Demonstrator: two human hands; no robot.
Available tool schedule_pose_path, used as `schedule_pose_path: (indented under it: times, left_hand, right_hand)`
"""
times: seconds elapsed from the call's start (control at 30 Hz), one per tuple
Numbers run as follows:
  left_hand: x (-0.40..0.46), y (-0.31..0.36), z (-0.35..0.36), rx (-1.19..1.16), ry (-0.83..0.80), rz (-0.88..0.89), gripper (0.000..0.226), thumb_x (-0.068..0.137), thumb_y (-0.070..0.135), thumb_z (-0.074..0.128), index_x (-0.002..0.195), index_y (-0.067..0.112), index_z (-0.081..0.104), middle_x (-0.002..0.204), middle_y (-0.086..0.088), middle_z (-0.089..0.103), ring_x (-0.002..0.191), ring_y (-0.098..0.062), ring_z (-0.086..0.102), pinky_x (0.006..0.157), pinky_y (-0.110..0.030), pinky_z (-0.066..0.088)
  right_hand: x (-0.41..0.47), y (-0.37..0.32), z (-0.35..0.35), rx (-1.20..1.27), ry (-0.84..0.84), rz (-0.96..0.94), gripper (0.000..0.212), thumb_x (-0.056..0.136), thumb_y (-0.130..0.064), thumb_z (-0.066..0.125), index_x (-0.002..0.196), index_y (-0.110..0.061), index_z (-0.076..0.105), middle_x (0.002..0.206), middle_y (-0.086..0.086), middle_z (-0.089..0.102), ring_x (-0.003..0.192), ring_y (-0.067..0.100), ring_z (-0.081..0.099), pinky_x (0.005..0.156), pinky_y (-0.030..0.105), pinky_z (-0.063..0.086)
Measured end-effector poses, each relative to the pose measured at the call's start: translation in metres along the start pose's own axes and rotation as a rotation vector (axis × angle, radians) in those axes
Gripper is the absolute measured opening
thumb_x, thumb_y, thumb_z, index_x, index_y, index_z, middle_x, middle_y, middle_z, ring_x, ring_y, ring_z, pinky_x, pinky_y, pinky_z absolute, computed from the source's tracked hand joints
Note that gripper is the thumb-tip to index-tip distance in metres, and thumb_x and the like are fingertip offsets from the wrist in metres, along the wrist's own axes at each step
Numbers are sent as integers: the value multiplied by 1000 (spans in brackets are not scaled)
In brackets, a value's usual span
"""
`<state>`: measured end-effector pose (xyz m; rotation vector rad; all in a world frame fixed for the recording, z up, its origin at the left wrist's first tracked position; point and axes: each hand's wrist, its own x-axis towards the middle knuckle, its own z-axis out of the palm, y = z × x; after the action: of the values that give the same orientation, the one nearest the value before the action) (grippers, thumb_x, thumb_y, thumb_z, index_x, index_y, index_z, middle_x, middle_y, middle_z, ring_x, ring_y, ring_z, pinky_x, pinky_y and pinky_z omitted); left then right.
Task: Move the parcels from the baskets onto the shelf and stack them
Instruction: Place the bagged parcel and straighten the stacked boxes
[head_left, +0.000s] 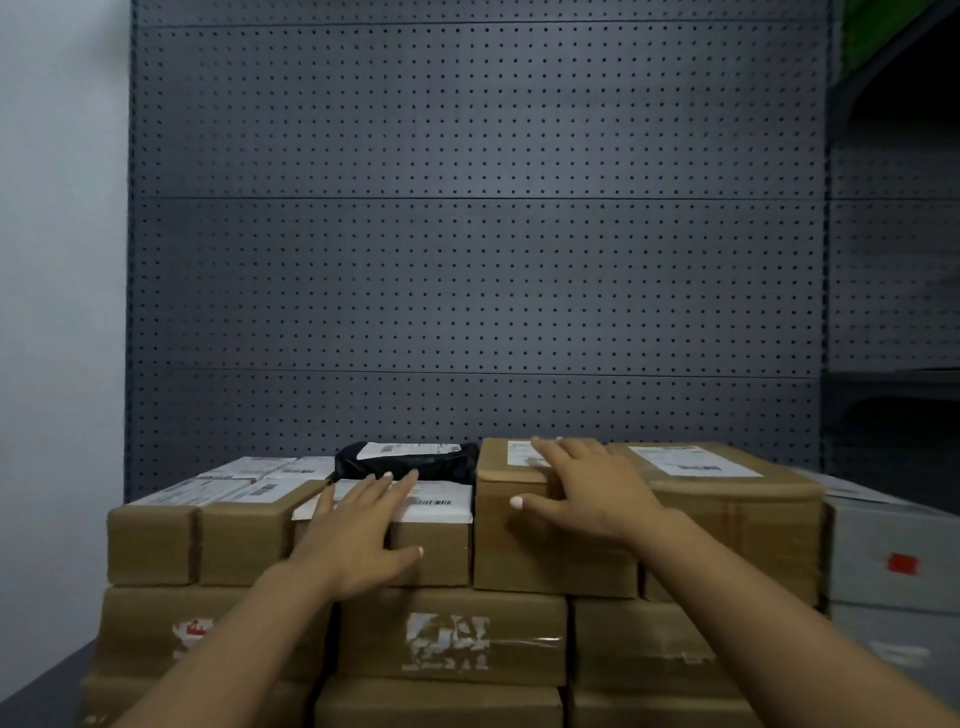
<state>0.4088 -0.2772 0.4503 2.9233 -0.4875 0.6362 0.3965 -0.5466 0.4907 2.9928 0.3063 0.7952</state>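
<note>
Brown cardboard parcels are stacked in several layers on the grey shelf (36, 691). My left hand (358, 530) lies flat, fingers spread, on the front top edge of a small labelled parcel (441, 551) in the top row. My right hand (582, 493) rests flat on a taller brown parcel (545, 556) just to the right, fingers over its top near the white label. A black bag parcel (410, 462) with a white label lies behind them. Neither hand grips anything. No basket is in view.
A dark grey pegboard panel (467, 234) forms the shelf's back. Grey parcels (888, 561) with a red mark stand at the right. More brown parcels (156, 540) fill the top row at left. A white wall is at far left.
</note>
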Motion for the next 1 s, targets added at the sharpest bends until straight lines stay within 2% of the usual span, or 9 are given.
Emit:
schedule_pose_path:
  times: [0.1,0.2,0.3,0.4,0.53,0.67,0.77,1.0]
  left_hand:
    - [5,28,-5,-77,100,100,90,84,66,49,149,39,-7,159,9,7,146,-11,3,118,-42,1]
    - [16,65,-9,-117,174,215,93,82,67,52,150,39,-4,159,10,10,145,-11,8,119,-38,10]
    - [30,101,-10,-97,209,283,90,81,66,54,150,39,3,158,9,12,145,-13,10,118,-38,11]
    - [48,128,-10,-45,158,300,86,82,66,54,150,39,9,159,4,12,145,-19,12,117,-41,13]
    - [68,150,-19,61,39,287,88,79,69,55,150,40,11,159,2,16,144,-26,17,117,-45,14]
    - [78,153,-12,52,-58,318,70,85,61,54,146,45,22,151,8,34,137,-18,34,108,-37,32]
    - [81,150,-8,37,-11,322,61,89,56,52,144,48,26,149,9,39,133,-17,39,104,-36,38]
    - [76,147,-9,59,62,352,60,88,59,51,143,48,30,145,9,45,128,-18,46,97,-30,43]
  right_hand:
    - [-16,32,-9,-25,117,17,81,83,-78,31,149,-32,23,153,-2,32,139,20,28,115,40,21]
    - [-36,71,-13,-80,73,112,83,81,-81,31,148,-32,26,152,-1,33,139,21,28,116,44,19]
    - [-52,100,-13,-100,42,197,88,76,-85,32,147,-34,27,152,0,34,139,23,27,115,47,19]
    - [-63,121,-14,-77,-25,190,86,73,-87,37,144,-39,31,150,-3,38,138,22,30,114,49,20]
    - [-67,136,-17,-67,-74,156,78,76,-77,49,143,-42,31,148,-9,41,136,20,34,113,48,21]
    - [-62,141,-16,-53,-69,134,73,78,-74,52,141,-41,36,144,-10,46,132,20,40,110,48,25]
    - [-60,144,-15,-52,-65,125,71,79,-73,52,140,-41,38,143,-7,47,130,21,41,110,47,26]
    - [-66,142,-16,-76,-25,110,69,80,-72,51,140,-38,40,143,-4,48,129,24,42,109,46,25]
